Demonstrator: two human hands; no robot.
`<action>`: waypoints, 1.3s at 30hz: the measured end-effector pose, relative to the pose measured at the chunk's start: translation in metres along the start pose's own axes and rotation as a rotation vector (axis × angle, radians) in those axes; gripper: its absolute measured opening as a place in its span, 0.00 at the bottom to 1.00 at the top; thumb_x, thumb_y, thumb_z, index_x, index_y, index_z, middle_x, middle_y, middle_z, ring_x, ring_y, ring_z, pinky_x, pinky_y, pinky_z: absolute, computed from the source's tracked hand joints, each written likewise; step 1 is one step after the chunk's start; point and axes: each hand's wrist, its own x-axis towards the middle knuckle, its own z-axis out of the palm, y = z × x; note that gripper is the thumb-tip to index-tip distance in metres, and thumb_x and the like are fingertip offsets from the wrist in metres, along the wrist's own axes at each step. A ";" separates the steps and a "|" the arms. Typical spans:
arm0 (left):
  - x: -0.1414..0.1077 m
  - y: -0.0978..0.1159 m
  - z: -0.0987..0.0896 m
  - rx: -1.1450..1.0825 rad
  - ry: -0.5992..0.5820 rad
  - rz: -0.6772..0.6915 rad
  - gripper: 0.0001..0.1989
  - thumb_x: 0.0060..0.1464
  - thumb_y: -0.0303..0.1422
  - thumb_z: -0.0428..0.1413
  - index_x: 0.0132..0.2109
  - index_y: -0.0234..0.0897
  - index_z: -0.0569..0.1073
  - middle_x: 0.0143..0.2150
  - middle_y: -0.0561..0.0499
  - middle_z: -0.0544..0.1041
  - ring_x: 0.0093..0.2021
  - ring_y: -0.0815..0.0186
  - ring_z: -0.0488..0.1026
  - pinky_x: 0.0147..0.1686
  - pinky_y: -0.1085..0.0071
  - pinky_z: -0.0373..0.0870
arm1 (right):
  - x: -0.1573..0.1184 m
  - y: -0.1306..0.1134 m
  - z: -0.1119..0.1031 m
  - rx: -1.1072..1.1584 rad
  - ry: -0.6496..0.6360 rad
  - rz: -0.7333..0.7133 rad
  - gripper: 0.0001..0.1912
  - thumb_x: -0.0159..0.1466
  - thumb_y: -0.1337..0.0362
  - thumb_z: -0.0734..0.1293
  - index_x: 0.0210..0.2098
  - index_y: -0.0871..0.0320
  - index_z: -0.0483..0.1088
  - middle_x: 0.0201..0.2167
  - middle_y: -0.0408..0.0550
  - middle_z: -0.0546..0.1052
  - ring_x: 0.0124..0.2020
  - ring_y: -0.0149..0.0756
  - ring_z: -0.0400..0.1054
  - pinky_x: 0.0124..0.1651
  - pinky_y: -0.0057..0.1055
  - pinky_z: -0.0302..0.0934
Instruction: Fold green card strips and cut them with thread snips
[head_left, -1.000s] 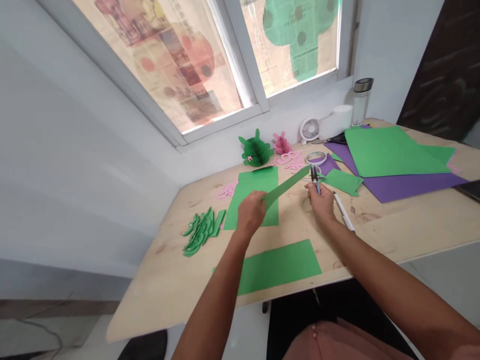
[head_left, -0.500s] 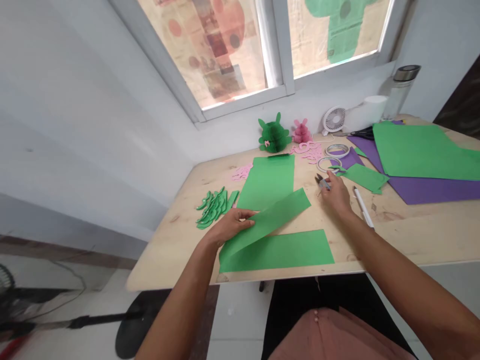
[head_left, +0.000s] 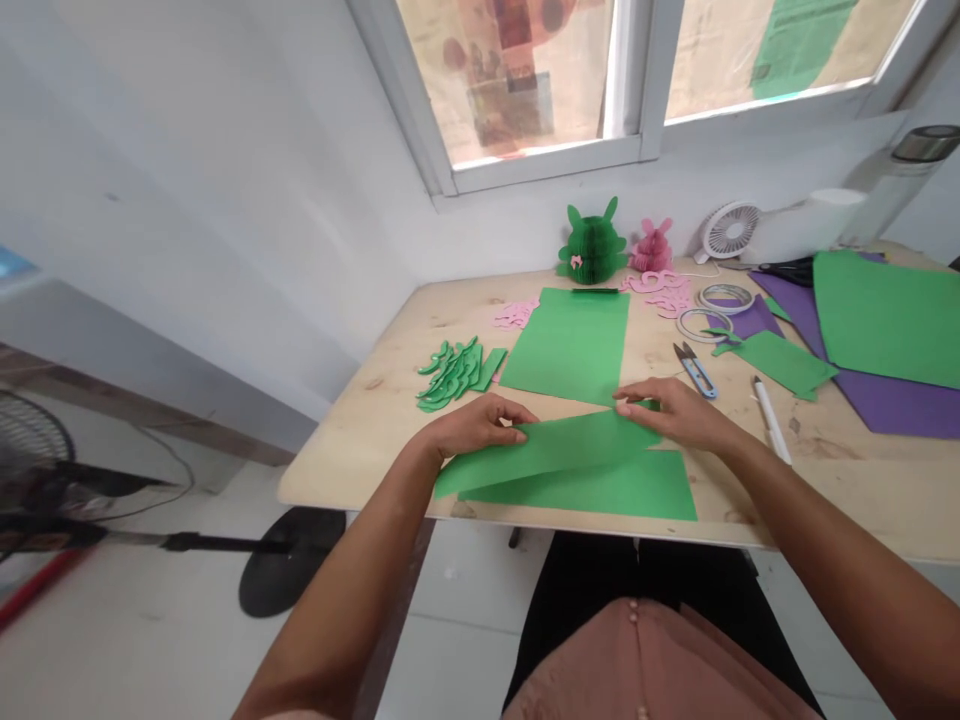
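My left hand (head_left: 484, 425) grips the left part of a long green paper strip (head_left: 570, 440), thumb on top. At the strip's right end, my right hand (head_left: 675, 412) pinches its upper edge. Under the held strip, a second green strip (head_left: 637, 485) lies along the table's front edge. A larger green sheet (head_left: 574, 345) is flat just behind both hands. Blue-handled thread snips (head_left: 697, 370) rest behind my right hand, with a white pen (head_left: 771, 420) farther right. Curved green cutouts (head_left: 452, 375) are piled behind my left hand.
Along the wall stand a green paper figure (head_left: 592, 245), a pink one (head_left: 651, 248) and a small white fan (head_left: 731, 232). Tape rolls (head_left: 726, 298), pink cutouts (head_left: 516, 314) and purple sheets (head_left: 900, 402) lie on the wooden table (head_left: 337, 445).
My right hand has let go of the snips, which now lie on the table, and has taken the strip's right end. The held strip has turned nearly level. The view has shifted.
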 end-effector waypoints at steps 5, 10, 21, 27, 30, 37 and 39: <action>0.002 -0.009 -0.002 0.172 -0.025 0.056 0.16 0.51 0.38 0.58 0.46 0.36 0.78 0.40 0.50 0.79 0.35 0.67 0.73 0.37 0.73 0.67 | -0.019 -0.008 -0.008 0.088 -0.230 0.118 0.16 0.63 0.52 0.62 0.39 0.55 0.76 0.41 0.46 0.80 0.41 0.43 0.74 0.45 0.36 0.65; -0.007 -0.022 0.002 0.458 0.203 0.051 0.20 0.52 0.30 0.53 0.52 0.39 0.74 0.39 0.50 0.77 0.37 0.65 0.73 0.37 0.72 0.68 | -0.045 -0.009 -0.001 0.008 -0.157 0.243 0.15 0.61 0.53 0.62 0.39 0.51 0.76 0.38 0.45 0.81 0.38 0.44 0.74 0.41 0.37 0.66; -0.057 -0.071 0.112 0.879 0.989 0.197 0.15 0.62 0.30 0.47 0.53 0.37 0.71 0.55 0.42 0.73 0.61 0.56 0.64 0.61 0.52 0.59 | -0.065 -0.005 0.012 -0.106 -0.108 0.221 0.18 0.63 0.51 0.60 0.44 0.48 0.75 0.44 0.43 0.80 0.43 0.46 0.75 0.44 0.40 0.69; -0.058 -0.082 0.140 0.949 0.972 0.113 0.18 0.64 0.32 0.45 0.58 0.37 0.68 0.60 0.41 0.69 0.64 0.54 0.60 0.61 0.51 0.57 | -0.068 0.001 0.018 -0.107 -0.104 0.216 0.19 0.63 0.50 0.59 0.46 0.51 0.75 0.45 0.46 0.79 0.45 0.48 0.74 0.46 0.42 0.69; -0.057 -0.082 0.137 0.965 0.979 0.096 0.18 0.63 0.32 0.46 0.57 0.37 0.69 0.59 0.41 0.70 0.62 0.54 0.63 0.60 0.51 0.58 | -0.068 0.001 0.020 -0.129 -0.062 0.207 0.19 0.63 0.50 0.60 0.43 0.51 0.76 0.43 0.46 0.80 0.43 0.48 0.75 0.43 0.42 0.70; -0.055 -0.077 0.128 0.981 0.965 0.027 0.18 0.63 0.35 0.47 0.57 0.38 0.70 0.60 0.41 0.70 0.61 0.52 0.63 0.59 0.51 0.59 | -0.067 0.001 0.022 -0.159 -0.036 0.215 0.19 0.62 0.49 0.60 0.42 0.50 0.76 0.41 0.45 0.81 0.41 0.47 0.76 0.41 0.42 0.71; -0.054 -0.077 0.127 0.990 0.954 0.021 0.19 0.63 0.35 0.47 0.58 0.39 0.69 0.61 0.42 0.69 0.63 0.52 0.61 0.60 0.51 0.58 | -0.067 0.001 0.021 -0.157 -0.024 0.213 0.19 0.62 0.49 0.60 0.41 0.50 0.76 0.40 0.45 0.81 0.40 0.47 0.76 0.40 0.41 0.71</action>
